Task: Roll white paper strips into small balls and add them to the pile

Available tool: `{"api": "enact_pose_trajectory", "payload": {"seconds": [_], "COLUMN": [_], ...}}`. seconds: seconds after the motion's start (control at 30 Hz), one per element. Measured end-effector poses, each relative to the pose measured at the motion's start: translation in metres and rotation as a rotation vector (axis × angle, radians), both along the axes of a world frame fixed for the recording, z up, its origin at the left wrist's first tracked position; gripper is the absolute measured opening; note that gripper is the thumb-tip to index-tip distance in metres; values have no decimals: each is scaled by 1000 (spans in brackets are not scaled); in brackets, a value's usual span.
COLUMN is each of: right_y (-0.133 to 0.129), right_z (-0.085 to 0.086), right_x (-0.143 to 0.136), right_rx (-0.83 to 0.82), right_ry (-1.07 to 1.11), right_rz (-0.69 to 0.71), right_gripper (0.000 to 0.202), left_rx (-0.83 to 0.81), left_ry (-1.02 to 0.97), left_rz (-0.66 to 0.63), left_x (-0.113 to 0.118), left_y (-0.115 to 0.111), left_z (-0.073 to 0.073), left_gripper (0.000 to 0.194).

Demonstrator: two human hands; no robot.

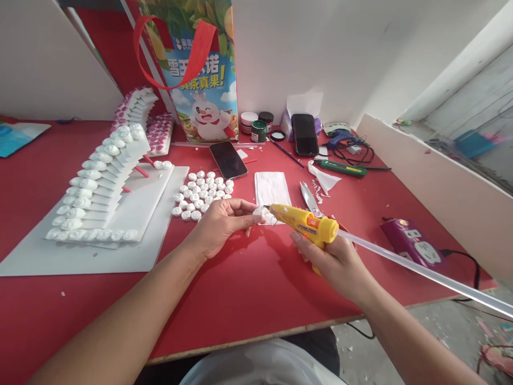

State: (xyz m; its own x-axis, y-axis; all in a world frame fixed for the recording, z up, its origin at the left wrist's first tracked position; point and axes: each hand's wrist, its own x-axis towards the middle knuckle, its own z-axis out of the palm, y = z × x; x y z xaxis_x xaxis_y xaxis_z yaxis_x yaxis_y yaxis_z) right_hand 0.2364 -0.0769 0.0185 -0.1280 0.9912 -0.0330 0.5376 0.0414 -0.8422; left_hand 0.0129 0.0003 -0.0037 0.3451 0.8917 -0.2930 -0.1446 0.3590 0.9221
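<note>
Between the thumb and fingers of my left hand (224, 224) is a small white rosette (262, 215), above the near edge of a folded white tissue (272, 188). My right hand (334, 262) is wrapped round the grip of a yellow glue gun (300, 218), whose nozzle points left and meets the rosette. A long clear glue stick (417, 266) sticks out of its back. Left of the tissue lie several loose white rosettes (204, 193). Further left, a curved stepped model (104, 176) edged with white rosettes stands on a white board (120, 262).
Behind are a black phone (228, 160), paint jars (258, 130), another phone (304, 135) upright and a large printed bag (204, 80). Scissors (309, 198), a green cutter (342, 168) and a purple power strip (412, 241) lie right. The table's front edge (248, 340) is near me.
</note>
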Motion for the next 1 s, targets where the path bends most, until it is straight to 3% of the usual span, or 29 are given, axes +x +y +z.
{"api": "enact_pose_trajectory", "payload": {"seconds": [0.57, 0.87, 1.0], "right_y": [-6, -6, -8], "right_z": [10, -5, -1], "right_x": [-7, 4, 2], "right_rx": [52, 16, 10], "right_ry": [16, 19, 38], "right_rz": [30, 2, 8], "right_gripper": [46, 44, 44], "left_rx": [5, -37, -39], "left_ry": [-25, -48, -34], "left_rz": [16, 23, 27], "left_x": [-1, -3, -2], "left_y": [0, 2, 2], "left_z": [-4, -5, -4], "left_gripper": [37, 32, 34]}}
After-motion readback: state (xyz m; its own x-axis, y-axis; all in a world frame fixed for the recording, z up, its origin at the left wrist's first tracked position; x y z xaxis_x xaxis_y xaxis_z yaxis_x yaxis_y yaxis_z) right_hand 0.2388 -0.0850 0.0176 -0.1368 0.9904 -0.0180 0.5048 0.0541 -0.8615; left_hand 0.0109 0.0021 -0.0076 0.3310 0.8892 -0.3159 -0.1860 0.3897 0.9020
